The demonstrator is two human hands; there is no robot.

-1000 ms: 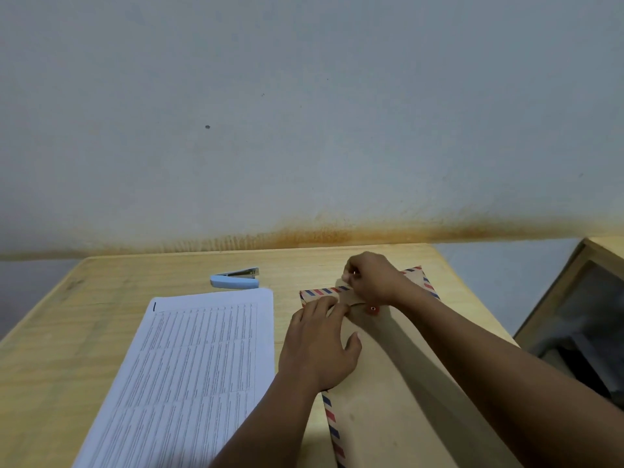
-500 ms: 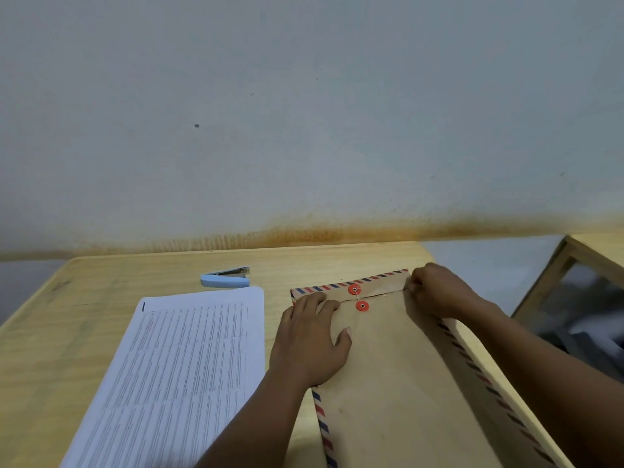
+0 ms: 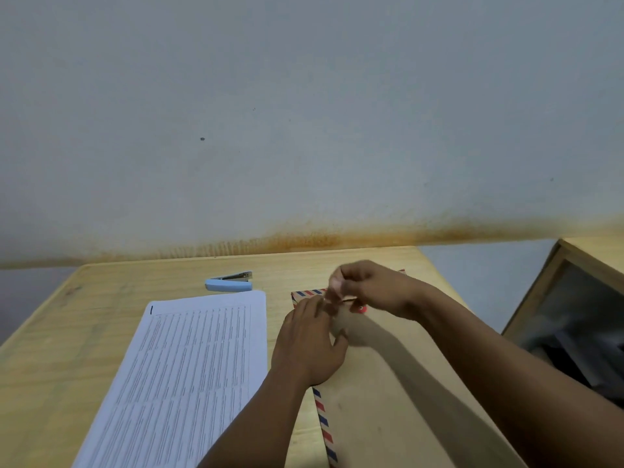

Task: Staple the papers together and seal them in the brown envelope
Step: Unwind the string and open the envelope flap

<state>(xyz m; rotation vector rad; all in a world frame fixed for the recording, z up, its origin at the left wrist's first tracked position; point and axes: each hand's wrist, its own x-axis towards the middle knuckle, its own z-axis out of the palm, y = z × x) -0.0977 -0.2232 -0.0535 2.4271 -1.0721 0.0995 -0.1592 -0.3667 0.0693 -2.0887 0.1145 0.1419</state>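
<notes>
On the brown envelope (image 3: 388, 407), near its top left corner, our left hand (image 3: 309, 346) lies flat with straight fingers and pins it to the table (image 3: 67, 349). Our right hand (image 3: 374, 288) hovers just above the envelope's flap (image 3: 309, 293). Its fingertips (image 3: 334, 285) are drawn together as if pinching, but they are blurred, and we cannot tell whether they hold a closure string. One red disc (image 3: 361, 309) shows just under that hand.

The papers (image 3: 189, 373) lie left of the envelope, just beside it, still outside. The stapler (image 3: 229, 283) sits beyond the envelope's top left corner. A dark mark at the papers' far corner may be a staple; we cannot be sure.

We judge the step in hand to be opening the envelope's closure. The next move calls for freeing the flap and lifting it while the left hand steadies the body. After that the papers can slide in.

Half a second ago the right hand gripped the envelope's top right corner and both red discs showed. Now it has come back over the middle of the flap and hides the upper disc. The left hand, papers and stapler have kept their places beside the envelope.
</notes>
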